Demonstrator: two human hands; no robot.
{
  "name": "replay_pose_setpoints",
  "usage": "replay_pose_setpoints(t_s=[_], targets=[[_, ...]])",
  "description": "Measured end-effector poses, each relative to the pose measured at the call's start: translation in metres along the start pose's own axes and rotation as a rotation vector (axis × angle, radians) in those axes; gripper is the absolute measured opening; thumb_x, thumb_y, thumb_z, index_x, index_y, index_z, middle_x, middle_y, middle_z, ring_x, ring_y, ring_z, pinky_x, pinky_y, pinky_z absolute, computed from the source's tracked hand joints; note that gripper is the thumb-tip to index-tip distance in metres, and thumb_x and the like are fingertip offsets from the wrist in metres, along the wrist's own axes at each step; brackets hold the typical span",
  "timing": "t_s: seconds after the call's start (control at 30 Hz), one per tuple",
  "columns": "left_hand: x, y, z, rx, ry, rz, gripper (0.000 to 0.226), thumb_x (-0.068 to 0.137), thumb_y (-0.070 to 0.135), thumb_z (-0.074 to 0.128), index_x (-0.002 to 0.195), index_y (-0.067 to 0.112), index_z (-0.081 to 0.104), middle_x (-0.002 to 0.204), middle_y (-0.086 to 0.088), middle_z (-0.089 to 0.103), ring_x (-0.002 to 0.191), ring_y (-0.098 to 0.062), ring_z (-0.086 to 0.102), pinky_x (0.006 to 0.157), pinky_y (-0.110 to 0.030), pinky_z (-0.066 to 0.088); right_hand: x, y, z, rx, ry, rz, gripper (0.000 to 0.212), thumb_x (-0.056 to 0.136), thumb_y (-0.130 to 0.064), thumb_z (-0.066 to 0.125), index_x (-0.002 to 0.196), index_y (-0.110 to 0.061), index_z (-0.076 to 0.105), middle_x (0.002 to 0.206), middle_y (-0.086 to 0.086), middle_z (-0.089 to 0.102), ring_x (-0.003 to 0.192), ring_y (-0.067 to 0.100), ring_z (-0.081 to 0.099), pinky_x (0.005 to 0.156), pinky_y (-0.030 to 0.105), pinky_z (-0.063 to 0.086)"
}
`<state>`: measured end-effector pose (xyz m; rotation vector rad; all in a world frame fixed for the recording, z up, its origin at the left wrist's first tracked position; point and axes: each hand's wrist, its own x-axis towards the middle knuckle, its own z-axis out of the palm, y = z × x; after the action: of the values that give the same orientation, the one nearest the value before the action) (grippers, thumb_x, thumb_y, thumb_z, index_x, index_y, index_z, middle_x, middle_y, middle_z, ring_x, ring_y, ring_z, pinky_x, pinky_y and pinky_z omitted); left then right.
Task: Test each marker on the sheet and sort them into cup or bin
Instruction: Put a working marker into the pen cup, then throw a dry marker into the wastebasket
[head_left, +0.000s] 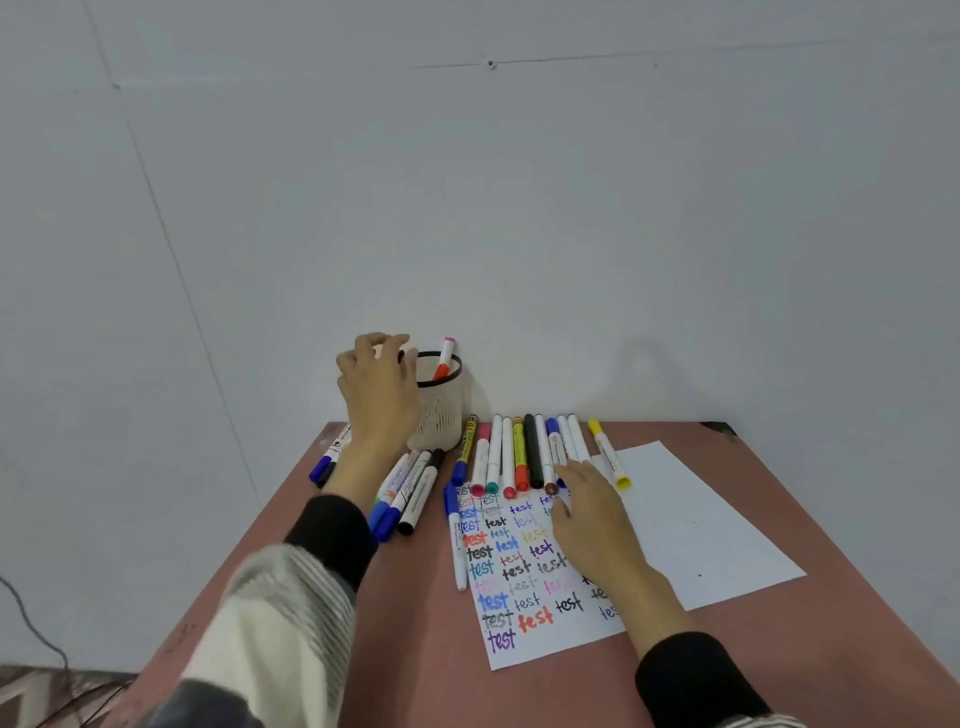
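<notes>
A cream mesh cup (441, 415) with a black rim stands at the table's back, with one orange-and-pink marker (444, 357) leaning in it. My left hand (378, 387) hovers at the cup's left rim, fingers loosely curled, with nothing visible in them. The test sheet (524, 597) is covered with coloured "test" words. Several markers lie in a row (511, 457) along its far edge. My right hand (587, 525) lies flat on the sheet, fingertips touching the brown and blue capped markers in that row. No bin is in view.
A blue-capped white marker (455, 535) lies along the sheet's left edge. Several markers (408, 493) are grouped left of the sheet, two more (330, 460) at the table's left edge. A yellow marker (609, 460) rests on a blank sheet (701, 519). The wall is close behind.
</notes>
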<state>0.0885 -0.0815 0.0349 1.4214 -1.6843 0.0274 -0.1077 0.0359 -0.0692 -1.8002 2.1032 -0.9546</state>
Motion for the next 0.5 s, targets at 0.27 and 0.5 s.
replay_pose_setpoints(t_s=[0.27,0.5], targets=[[-0.094,0.008,0.042,-0.069,-0.153,0.175,0.023,0.099,0.02,0.045,0.115,0.015,0.062,0.115,0.0,0.058,0.107,-0.016,0.048,0.088,-0.028,0.039,-0.002,-0.001,-0.002,-0.031,0.012,-0.025,0.049,0.102,-0.015,0.042,0.15,-0.012,0.033,0.156,0.003,0.03,0.146,0.017,0.021,0.118,0.026,0.013],[-0.097,-0.003,0.052,-0.059,-0.343,0.157,0.033,0.102,0.029,0.041,0.129,0.017,0.056,0.125,0.002,0.057,0.112,-0.013,0.052,0.091,-0.027,0.044,0.006,-0.003,-0.014,0.071,0.209,0.049,0.037,0.101,-0.011,0.041,0.138,-0.008,0.048,0.138,0.006,0.049,0.126,0.02,0.042,0.103,0.026,0.035]])
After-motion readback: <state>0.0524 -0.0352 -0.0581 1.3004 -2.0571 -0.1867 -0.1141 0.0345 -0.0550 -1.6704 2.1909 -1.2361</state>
